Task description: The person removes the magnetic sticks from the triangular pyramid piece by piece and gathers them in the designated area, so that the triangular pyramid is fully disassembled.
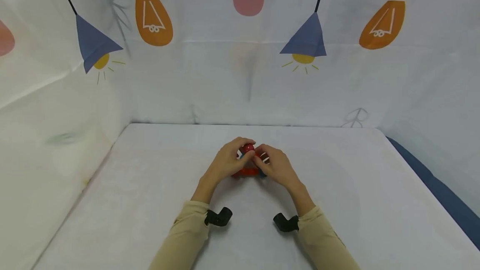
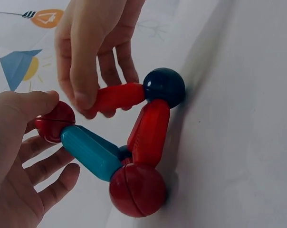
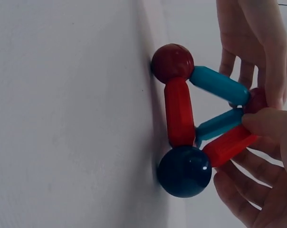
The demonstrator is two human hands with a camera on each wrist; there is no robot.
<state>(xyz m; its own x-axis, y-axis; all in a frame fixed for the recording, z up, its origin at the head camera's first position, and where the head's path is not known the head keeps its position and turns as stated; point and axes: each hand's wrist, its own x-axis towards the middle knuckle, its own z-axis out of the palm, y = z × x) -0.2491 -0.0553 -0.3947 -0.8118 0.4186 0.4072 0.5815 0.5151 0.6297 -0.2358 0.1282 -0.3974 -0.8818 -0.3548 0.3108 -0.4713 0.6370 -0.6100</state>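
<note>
Both hands are on a small pyramid-like frame of balls and rods on the table. In the left wrist view, my left hand (image 2: 10,142) pinches the red ball (image 2: 56,121) at its top. From that ball a turquoise rod (image 2: 91,152) slopes to a larger dark red ball (image 2: 138,190) low down. My right hand (image 2: 93,38) pinches a red rod (image 2: 119,96) whose lower end meets a dark blue ball (image 2: 164,87). Another red rod (image 3: 179,112) joins the two low balls. A second turquoise rod (image 3: 220,124) shows behind in the right wrist view.
The white table (image 1: 150,203) spreads around the frame. White sheets printed with bulbs and a blue lamp (image 1: 307,36) hang behind it. A black curved piece (image 1: 219,216) sits at the left cuff, with another (image 1: 286,223) at the right.
</note>
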